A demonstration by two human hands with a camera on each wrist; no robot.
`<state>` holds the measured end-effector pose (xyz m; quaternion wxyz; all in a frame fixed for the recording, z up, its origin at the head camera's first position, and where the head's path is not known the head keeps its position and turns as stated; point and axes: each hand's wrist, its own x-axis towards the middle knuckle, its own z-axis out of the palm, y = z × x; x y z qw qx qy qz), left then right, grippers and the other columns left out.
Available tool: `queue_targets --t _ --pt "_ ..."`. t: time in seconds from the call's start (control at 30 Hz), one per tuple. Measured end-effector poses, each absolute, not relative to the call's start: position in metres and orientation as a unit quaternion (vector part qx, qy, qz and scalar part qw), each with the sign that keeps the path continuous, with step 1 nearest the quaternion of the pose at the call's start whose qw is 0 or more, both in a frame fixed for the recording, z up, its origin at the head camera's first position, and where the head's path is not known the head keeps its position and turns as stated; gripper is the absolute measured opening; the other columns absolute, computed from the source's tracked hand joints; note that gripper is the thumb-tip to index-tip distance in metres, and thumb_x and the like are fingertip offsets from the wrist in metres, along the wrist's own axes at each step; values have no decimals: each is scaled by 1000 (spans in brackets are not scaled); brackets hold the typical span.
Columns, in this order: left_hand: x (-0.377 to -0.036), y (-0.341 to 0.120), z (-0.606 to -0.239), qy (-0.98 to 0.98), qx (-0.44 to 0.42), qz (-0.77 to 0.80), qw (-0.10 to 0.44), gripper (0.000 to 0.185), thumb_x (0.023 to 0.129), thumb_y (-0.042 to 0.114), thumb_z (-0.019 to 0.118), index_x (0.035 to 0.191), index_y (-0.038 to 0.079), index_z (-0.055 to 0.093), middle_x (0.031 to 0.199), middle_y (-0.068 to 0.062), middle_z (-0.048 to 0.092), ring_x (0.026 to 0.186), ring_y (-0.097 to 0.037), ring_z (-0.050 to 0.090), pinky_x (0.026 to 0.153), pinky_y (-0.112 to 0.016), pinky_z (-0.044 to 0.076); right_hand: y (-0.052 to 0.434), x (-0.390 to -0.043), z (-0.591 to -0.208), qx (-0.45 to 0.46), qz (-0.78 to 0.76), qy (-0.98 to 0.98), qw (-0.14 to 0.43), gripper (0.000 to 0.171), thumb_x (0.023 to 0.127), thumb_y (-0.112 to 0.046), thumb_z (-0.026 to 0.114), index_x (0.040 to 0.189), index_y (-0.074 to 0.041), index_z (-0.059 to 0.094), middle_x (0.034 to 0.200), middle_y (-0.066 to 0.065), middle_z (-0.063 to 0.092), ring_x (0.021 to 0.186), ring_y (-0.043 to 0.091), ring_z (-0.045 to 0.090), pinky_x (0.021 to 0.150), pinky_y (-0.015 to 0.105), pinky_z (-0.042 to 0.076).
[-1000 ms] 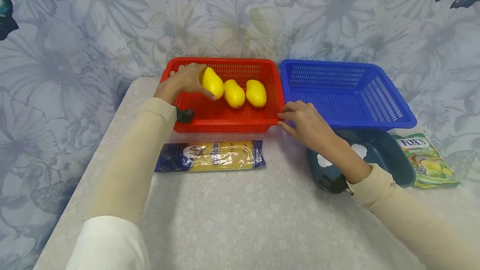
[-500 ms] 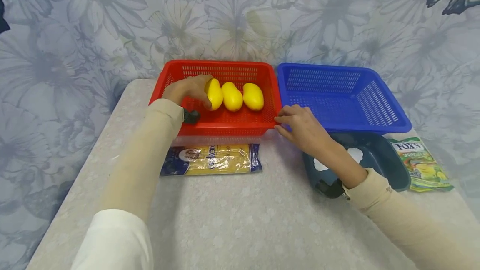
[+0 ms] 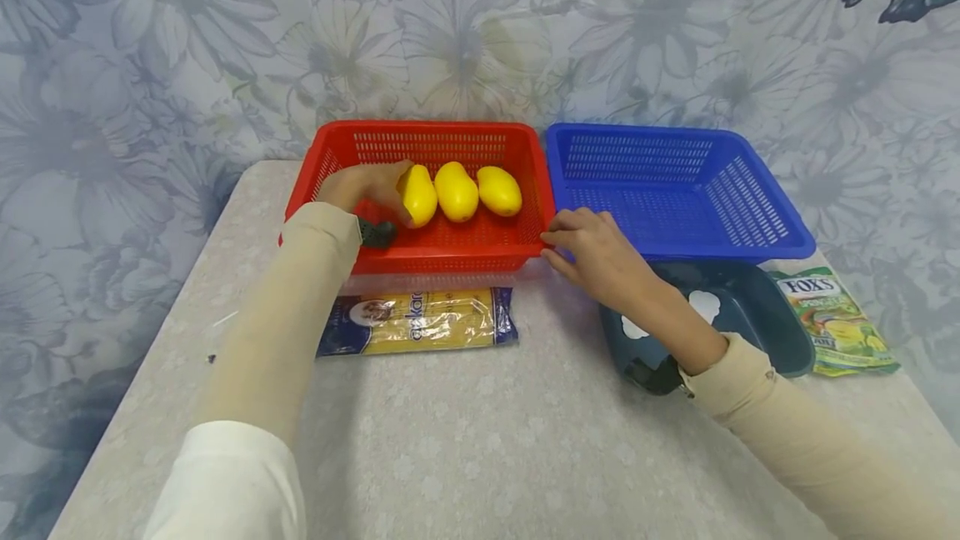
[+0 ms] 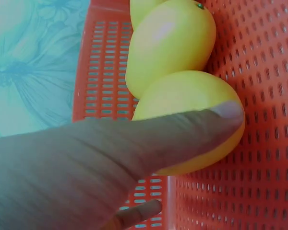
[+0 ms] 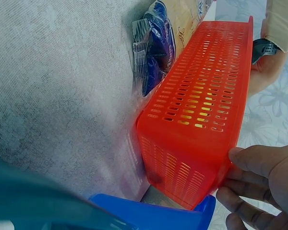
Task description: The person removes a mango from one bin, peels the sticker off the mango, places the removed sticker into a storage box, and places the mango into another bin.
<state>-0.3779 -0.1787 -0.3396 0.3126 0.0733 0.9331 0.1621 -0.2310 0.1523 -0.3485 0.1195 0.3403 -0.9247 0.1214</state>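
Observation:
Inside the red plastic basket, my left hand holds a yellow mango at the left end of a row. Two more mangoes, one in the middle and one at the right, lie beside it. In the left wrist view my thumb lies across the held mango, and the other fingers are mostly hidden. My right hand pinches the red basket's front right corner. The right wrist view has that thumb against the basket's rim, with the fingers behind it.
A blue basket stands right of the red one. In front of it sits a dark teal tub, partly under my right forearm. A green Fox's candy bag lies far right. A spaghetti pack lies before the red basket.
My left hand has lowered its mango into line with the other two, and the right-hand mango now lies more tilted. My right hand stays at the basket's corner. The head view has shifted slightly.

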Motion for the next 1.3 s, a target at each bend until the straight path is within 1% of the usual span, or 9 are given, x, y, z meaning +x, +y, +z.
queue_targets --t 0.17,0.3,0.37,0.5,0.67,0.83,1.0,1.17,1.3 --pt "-378 -178 -339 934 69 169 307 115 80 38 83 162 16 5 157 -18 23 139 -41 23 112 -67 21 152 -232 -347 341 121 -924 125 22 90 -15 77 107 -1 77 100 8 65 94 28 55 74 41 39" --pt "-377 -178 -337 933 67 166 311 119 80 39 82 162 16 0 162 -18 17 141 -40 20 113 -65 18 151 -233 -348 343 124 -923 122 22 90 -16 76 107 -1 77 100 8 65 94 28 55 74 41 39" --pt "-377 -178 -337 935 80 161 304 117 82 39 81 161 12 -1 163 -18 14 144 -39 18 115 -63 15 151 -233 -349 344 124 -923 122 22 90 -16 76 107 -1 77 100 8 65 94 28 55 75 41 40" --pt "-376 -178 -333 942 119 162 268 104 88 41 73 160 5 7 164 -19 13 148 -38 14 118 -57 12 150 -234 -349 344 122 -923 122 23 90 -16 76 107 0 77 100 9 65 94 28 55 76 42 41" --pt "-370 -177 -323 950 148 188 203 83 97 39 62 159 6 20 164 -19 16 150 -37 12 118 -57 13 149 -236 -349 342 124 -924 116 23 91 -16 76 108 -1 77 102 9 65 96 29 55 77 42 40" --pt "-355 -178 -320 949 189 217 132 66 98 31 62 153 3 37 155 -19 37 144 -36 29 117 -53 21 149 -239 -349 338 115 -927 110 25 91 -16 75 111 0 76 105 10 65 99 29 55 78 43 41" --pt "-328 -186 -324 942 217 247 62 51 97 27 65 142 4 54 141 -15 55 128 -34 49 109 -51 37 150 -239 -350 339 107 -930 90 29 93 -16 73 117 -1 73 114 13 67 105 31 56 85 48 43" --pt "-292 -195 -329 928 216 303 1 40 98 26 64 135 10 62 132 -9 62 115 -30 58 99 -52 46 163 -235 -349 348 138 -924 84 28 93 -14 71 118 -1 72 120 15 66 113 33 57 93 50 45" --pt "-265 -205 -336 920 220 321 -51 34 99 23 62 130 11 66 131 -7 63 119 -28 58 100 -53 45 178 -226 -348 355 153 -918 82 28 93 -11 71 118 0 72 119 16 66 113 35 59 98 52 47"
